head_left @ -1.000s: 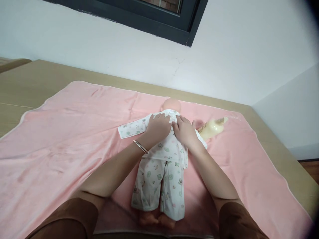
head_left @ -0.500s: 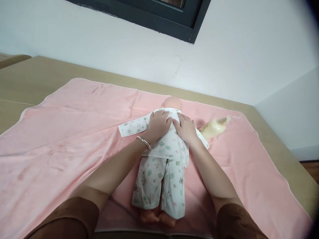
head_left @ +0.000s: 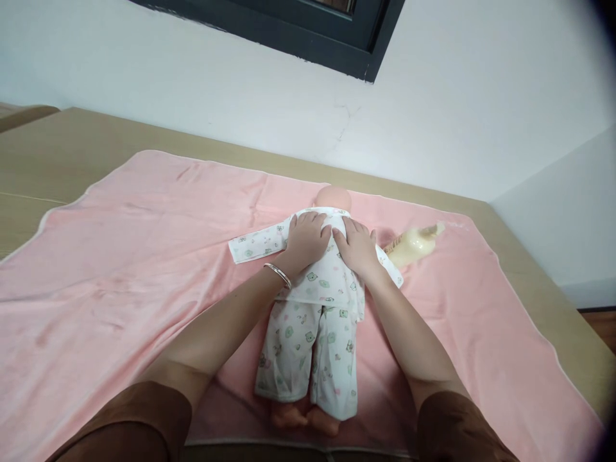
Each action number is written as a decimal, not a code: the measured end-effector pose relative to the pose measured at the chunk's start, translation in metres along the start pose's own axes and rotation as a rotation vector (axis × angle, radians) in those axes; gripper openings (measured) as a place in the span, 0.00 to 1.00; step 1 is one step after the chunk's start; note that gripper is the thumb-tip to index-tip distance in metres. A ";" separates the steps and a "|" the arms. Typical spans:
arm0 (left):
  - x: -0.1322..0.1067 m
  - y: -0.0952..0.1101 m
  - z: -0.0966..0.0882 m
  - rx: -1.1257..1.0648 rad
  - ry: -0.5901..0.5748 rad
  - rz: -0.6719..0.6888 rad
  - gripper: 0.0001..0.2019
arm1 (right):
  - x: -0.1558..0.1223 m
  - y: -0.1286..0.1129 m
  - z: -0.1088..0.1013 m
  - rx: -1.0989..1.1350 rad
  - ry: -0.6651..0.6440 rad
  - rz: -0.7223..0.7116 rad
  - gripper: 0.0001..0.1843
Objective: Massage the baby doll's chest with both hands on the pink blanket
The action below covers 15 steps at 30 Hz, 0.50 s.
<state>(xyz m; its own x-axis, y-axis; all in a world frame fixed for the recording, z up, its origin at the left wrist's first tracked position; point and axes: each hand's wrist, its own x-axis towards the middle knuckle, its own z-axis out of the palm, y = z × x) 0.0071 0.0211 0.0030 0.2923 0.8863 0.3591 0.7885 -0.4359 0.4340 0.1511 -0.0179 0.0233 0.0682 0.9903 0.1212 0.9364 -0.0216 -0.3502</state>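
Observation:
A baby doll point(head_left: 332, 197) lies on a pink blanket point(head_left: 158, 212), its head toward the wall and its feet toward me. It wears a white patterned top point(head_left: 323, 282) and matching trousers point(head_left: 287, 350). My left hand point(head_left: 309, 240) rests flat on the left of the top's upper part, fingers stretched out. On the upper right lies my right hand point(head_left: 357, 245), also flat, its thumb close to the left one. Neither hand grips anything. The left sleeve point(head_left: 257, 244) spreads outward; my right hand and forearm partly cover the other side.
A cream-coloured bottle point(head_left: 416, 245) lies on the blanket right of the doll, beside the right sleeve. Under the blanket is a wooden table point(head_left: 110, 135). Behind it stands a white wall point(head_left: 269, 96) with a dark window frame point(head_left: 308, 42).

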 end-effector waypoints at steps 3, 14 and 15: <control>0.000 0.000 0.000 0.003 0.002 -0.005 0.17 | 0.000 0.000 0.001 0.004 0.006 -0.004 0.31; -0.001 0.000 0.002 -0.011 -0.001 -0.020 0.18 | 0.001 0.000 -0.002 -0.020 -0.010 0.010 0.32; -0.001 0.000 0.001 -0.014 -0.006 -0.026 0.18 | 0.002 0.000 -0.003 -0.017 -0.018 0.011 0.32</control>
<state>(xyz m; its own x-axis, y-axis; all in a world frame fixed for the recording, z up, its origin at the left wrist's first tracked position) 0.0077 0.0200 0.0016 0.2745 0.8984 0.3428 0.7886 -0.4143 0.4544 0.1522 -0.0168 0.0266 0.0726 0.9923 0.1008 0.9414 -0.0348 -0.3355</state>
